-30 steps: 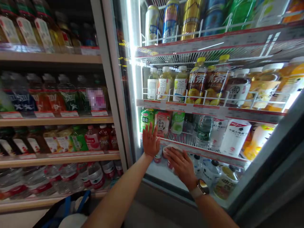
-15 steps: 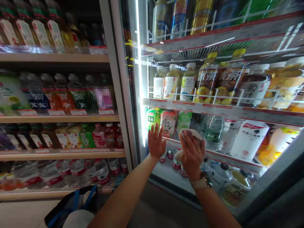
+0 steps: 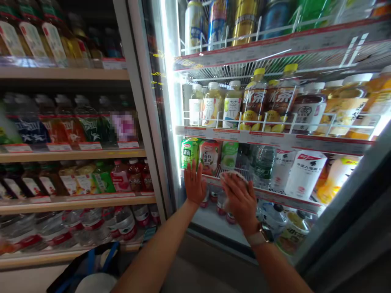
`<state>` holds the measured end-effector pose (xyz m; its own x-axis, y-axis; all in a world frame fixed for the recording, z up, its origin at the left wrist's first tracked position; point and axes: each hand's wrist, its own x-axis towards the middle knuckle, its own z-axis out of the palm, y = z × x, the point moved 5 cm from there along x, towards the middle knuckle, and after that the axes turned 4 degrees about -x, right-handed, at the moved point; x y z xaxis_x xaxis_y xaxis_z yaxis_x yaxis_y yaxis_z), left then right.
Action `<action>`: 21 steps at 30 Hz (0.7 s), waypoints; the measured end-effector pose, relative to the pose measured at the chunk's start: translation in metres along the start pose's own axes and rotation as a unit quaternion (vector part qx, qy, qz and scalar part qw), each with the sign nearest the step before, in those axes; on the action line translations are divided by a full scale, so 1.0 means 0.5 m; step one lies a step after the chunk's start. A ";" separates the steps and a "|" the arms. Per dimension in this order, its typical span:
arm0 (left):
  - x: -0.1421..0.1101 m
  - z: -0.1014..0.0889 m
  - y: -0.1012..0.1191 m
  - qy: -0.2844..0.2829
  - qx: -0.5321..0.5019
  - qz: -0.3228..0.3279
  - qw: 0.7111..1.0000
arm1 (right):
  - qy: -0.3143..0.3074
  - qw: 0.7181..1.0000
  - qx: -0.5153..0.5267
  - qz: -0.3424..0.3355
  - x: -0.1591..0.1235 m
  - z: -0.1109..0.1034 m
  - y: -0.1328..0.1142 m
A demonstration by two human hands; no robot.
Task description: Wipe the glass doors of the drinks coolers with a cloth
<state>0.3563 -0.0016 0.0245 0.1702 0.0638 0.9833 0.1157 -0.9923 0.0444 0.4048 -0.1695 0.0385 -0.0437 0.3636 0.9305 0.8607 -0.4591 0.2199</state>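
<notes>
My left hand [image 3: 194, 186] rests with spread fingers, palm toward the glass door [image 3: 210, 228] of a lit drinks cooler. To its right, my right hand [image 3: 242, 205] presses a pale cloth [image 3: 241, 176] against the same glass. Most of that cloth is hidden under the fingers. A watch [image 3: 264, 234] sits on my right wrist. Behind the glass, near my left fingertips, stand a green drink bottle [image 3: 189, 152] and a red-labelled tea bottle [image 3: 209, 156]. A clear water bottle [image 3: 264, 165] stands behind, right of the cloth.
Cooler shelves hold cans [image 3: 218, 24], iced tea bottles [image 3: 253, 99] and white pouches [image 3: 305, 173]. The dark door frame [image 3: 345, 203] slants along the right. At left, open shelves [image 3: 70, 154] carry many bottles. A dark bag with blue straps [image 3: 91, 260] lies low at left.
My right hand with the cloth moved right and up across the glass, then back left and slightly down. My left hand keeps its place on the door. The view shifted slightly.
</notes>
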 end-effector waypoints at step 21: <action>-0.041 0.015 -0.001 0.019 -0.005 0.009 1.000 | -0.048 0.994 0.076 -0.069 -0.096 0.063 -0.078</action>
<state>0.3601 -0.0019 0.0031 0.1340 0.0423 0.9901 0.1040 -0.9942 0.0283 0.3892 -0.1433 -0.0241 -0.1250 0.4932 0.8609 0.9165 -0.2750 0.2906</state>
